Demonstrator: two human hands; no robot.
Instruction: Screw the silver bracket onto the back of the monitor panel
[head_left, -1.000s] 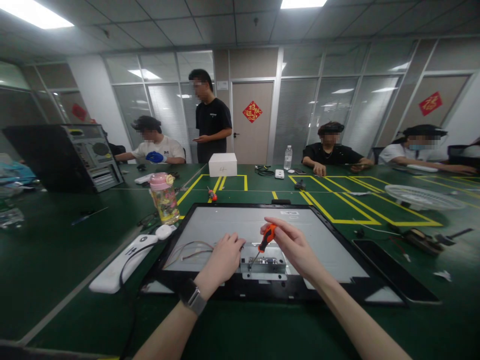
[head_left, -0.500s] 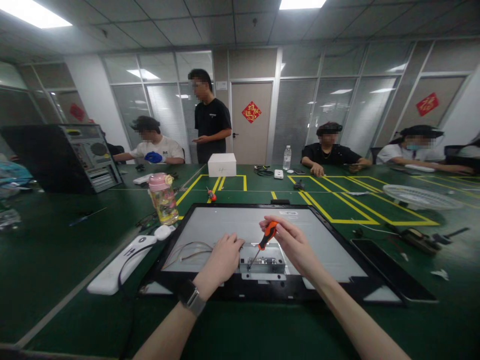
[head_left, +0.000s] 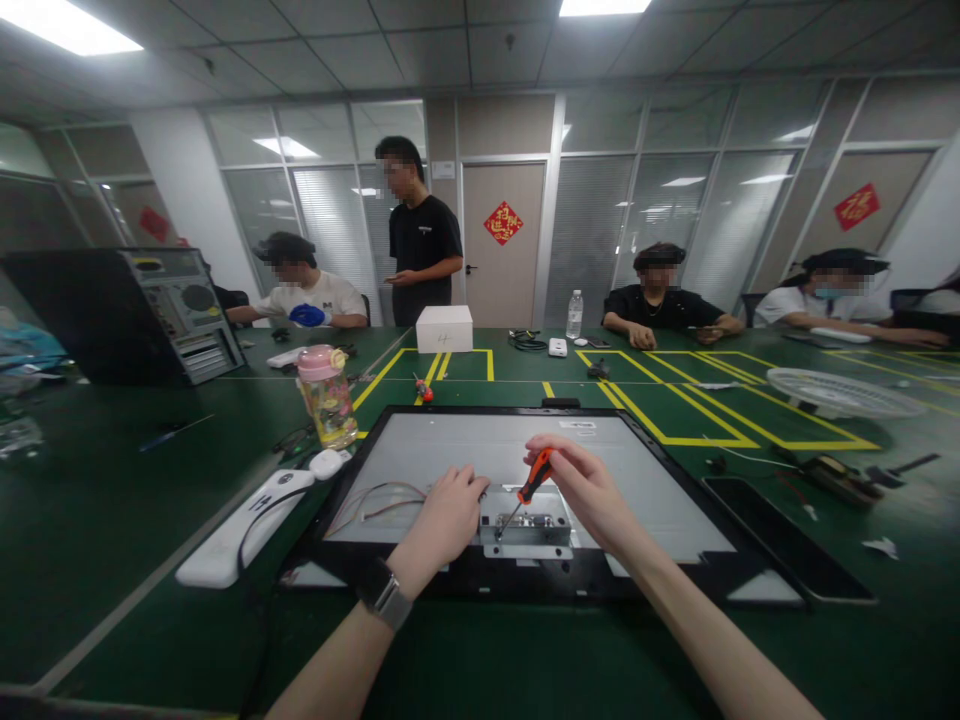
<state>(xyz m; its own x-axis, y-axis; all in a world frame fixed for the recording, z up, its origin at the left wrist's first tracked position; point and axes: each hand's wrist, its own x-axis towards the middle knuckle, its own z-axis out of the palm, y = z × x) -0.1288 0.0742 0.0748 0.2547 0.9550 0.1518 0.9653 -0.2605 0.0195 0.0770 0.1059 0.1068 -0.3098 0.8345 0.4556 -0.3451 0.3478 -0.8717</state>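
Right hand gripping orange-and-black-handled screwdriver, which slants down-left onto silver metal bracket; left hand at bracket's left end, can't tell if gripping.

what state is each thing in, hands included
screwdriver: held, slanted, tip down at the bracket
right hand: closed on the screwdriver
left hand: at the bracket's left end, grip hidden
bracket: on the panel
panel: lying flat
pink bottle: upright, lid on
water bottle: upright
white box: closed
computer case: standing
door: shut
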